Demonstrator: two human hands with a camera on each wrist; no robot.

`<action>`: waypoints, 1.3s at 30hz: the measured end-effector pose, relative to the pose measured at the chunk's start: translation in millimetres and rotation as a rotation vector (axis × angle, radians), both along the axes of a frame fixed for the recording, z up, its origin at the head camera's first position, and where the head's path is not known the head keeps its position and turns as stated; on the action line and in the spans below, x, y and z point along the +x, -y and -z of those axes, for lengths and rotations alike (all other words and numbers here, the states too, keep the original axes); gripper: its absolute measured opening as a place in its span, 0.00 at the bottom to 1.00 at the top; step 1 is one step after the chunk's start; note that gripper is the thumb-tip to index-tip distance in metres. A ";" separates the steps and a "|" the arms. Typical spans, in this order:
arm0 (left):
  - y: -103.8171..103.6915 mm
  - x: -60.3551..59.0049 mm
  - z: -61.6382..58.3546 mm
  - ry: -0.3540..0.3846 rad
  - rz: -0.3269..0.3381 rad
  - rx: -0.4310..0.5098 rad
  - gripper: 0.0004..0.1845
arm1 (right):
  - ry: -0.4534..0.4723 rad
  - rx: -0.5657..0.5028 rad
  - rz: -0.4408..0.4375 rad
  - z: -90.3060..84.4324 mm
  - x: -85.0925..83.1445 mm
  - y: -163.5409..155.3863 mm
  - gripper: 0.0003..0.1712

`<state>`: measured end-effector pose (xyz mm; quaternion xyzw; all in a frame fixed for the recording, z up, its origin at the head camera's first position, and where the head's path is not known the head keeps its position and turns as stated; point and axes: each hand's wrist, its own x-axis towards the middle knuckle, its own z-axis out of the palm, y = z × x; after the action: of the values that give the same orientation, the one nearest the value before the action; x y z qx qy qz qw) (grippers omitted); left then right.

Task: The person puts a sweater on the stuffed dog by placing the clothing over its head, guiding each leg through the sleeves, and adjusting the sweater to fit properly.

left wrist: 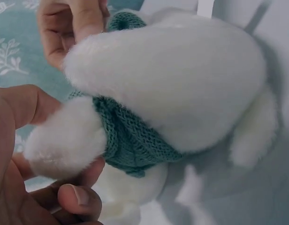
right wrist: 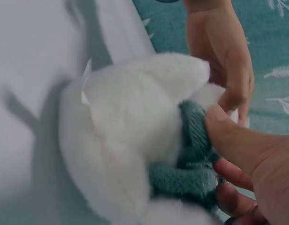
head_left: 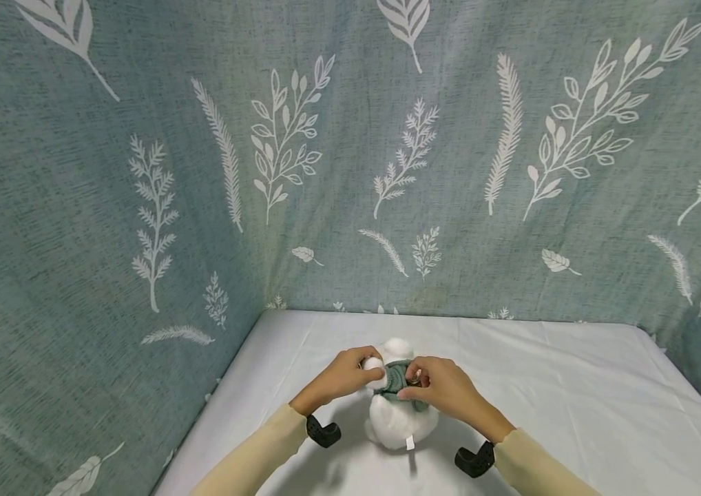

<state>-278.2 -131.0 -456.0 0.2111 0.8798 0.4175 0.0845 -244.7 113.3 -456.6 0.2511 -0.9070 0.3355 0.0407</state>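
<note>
A white plush toy lies on the white surface, dressed in a green knitted garment. My left hand grips a small rounded furry part of the toy that sticks out beside the knit; the thumb and fingers curl round it. On the other side, my right hand pinches the green knit between thumb and fingers, plainest in the right wrist view. Something small and shiny shows at its fingertips, too small to make out. A white tag hangs from the toy's body.
The white-covered surface spreads round the toy. Blue-green cloth with white leaf prints hangs behind and at the sides. Black wrist mounts sit below both wrists.
</note>
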 end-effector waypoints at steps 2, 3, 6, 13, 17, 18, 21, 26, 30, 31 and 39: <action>-1.2 0.3 -0.9 -0.007 -0.001 -0.006 0.08 | -0.014 0.031 -0.015 -0.1 0.1 -3.8 0.16; -1.7 0.3 -1.0 -0.010 -0.002 -0.011 0.08 | -0.021 0.050 -0.025 -0.1 0.3 -5.1 0.16; -3.1 0.1 -0.7 -0.022 -0.007 -0.011 0.08 | -0.064 0.115 -0.054 1.3 1.8 -7.4 0.11; -3.3 1.7 -1.5 -0.044 -0.031 -0.014 0.07 | -0.196 0.123 -0.146 1.9 8.0 -6.1 0.09; -1.2 1.7 -3.3 -0.029 -0.045 -0.027 0.08 | -0.151 0.011 -0.121 -0.4 5.7 -5.1 0.08; -0.5 1.3 -3.2 -0.019 -0.048 -0.026 0.09 | -0.120 -0.033 -0.094 -0.9 4.2 -5.6 0.07; 2.6 -0.9 -1.2 0.012 -0.068 -0.019 0.15 | 0.007 -0.185 0.039 -0.9 -1.6 -8.9 0.11; 10.3 -7.4 4.7 0.107 -0.112 0.013 0.21 | 0.317 -0.349 0.254 7.2 -12.6 -19.3 0.18; 15.2 -10.7 4.8 0.203 -0.115 0.006 0.24 | 0.573 -0.386 0.254 20.8 -20.0 -24.4 0.22; 15.9 -11.0 4.3 0.229 -0.115 -0.003 0.25 | 0.621 -0.389 0.241 24.1 -21.0 -24.6 0.23; 18.1 -18.2 8.4 0.415 -0.110 -0.015 0.27 | 0.813 -0.438 0.180 38.2 -24.4 -17.7 0.33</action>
<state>-296.4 -149.1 -464.3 0.0718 0.8569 0.4492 0.2424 -269.1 131.1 -494.8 0.0053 -0.7753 0.5854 -0.2370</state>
